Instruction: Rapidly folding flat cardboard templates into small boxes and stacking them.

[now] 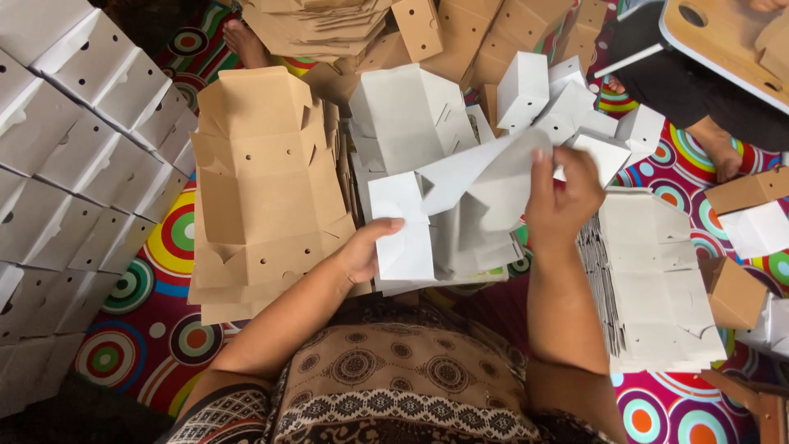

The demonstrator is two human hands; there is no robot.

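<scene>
Both hands work on one white cardboard box blank (448,210), half folded and held over the person's lap above the patterned mat (168,329) on the floor. The left hand (366,247) is closed on the blank's lower left panel, thumb lying across the white face and fingers hidden behind it. The right hand (567,193) pinches an upper flap of the same blank, fingers curled over the flap's edge.

Just to the left lies a stack of flat brown blanks (263,189), brown side up. Just to the right sits a stack of flat white blanks (653,279). Finished white boxes (78,156) are piled along the mat's left edge, and more white boxes (551,99) lie loose beyond the hands. Another person's bare feet (723,156) rest near the mat's far right corner.
</scene>
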